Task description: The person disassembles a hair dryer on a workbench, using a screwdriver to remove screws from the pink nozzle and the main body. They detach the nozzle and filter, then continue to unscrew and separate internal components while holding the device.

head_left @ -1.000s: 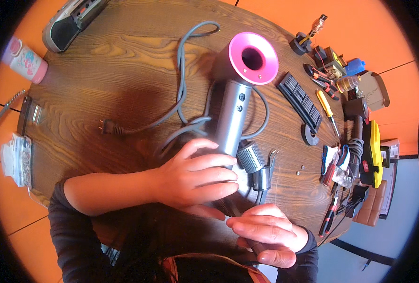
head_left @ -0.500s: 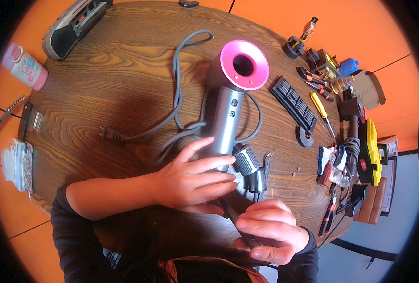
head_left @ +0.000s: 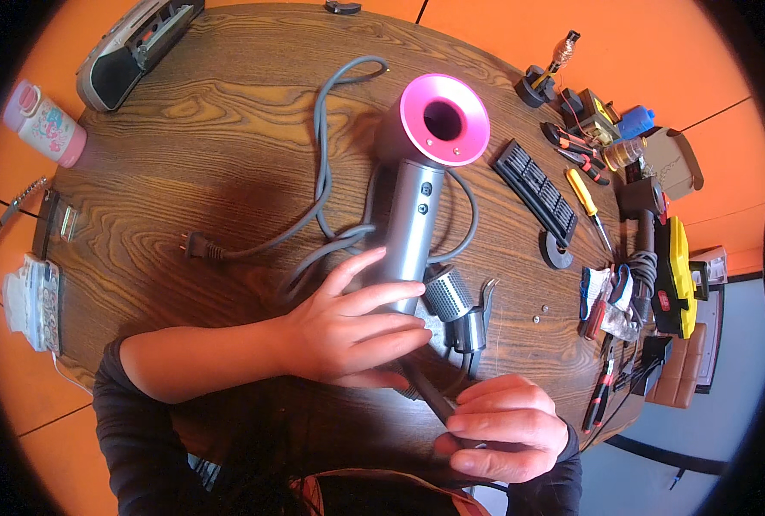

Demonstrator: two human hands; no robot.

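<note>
A silver hair dryer (head_left: 408,236) with a pink front ring (head_left: 443,90) lies across the middle, two small buttons on its handle. My left hand (head_left: 348,331) holds the handle's lower end with its fingers curved over it. Below it, my right hand (head_left: 503,430) grips a dark elongated piece (head_left: 430,391), which runs up beneath my left hand; what it is, I cannot make out. Beside the handle's end sit a perforated cylinder (head_left: 447,292) and a glossy dark cylinder (head_left: 467,331) with wires. A grey cord with a two-pin plug (head_left: 197,245) loops left of the dryer.
On the wooden table (head_left: 185,155), a radio (head_left: 129,56) and a pink-capped bottle (head_left: 47,125) sit left. At right are a bit case (head_left: 533,189), yellow screwdriver (head_left: 585,189), pliers (head_left: 572,150), loose tools (head_left: 602,387) and a yellow-black case (head_left: 675,275).
My right hand has shifted slightly right along the dark piece, exposing more of it. My left hand stays on the handle. The whole view has shifted slightly, with the dryer appearing lower in it.
</note>
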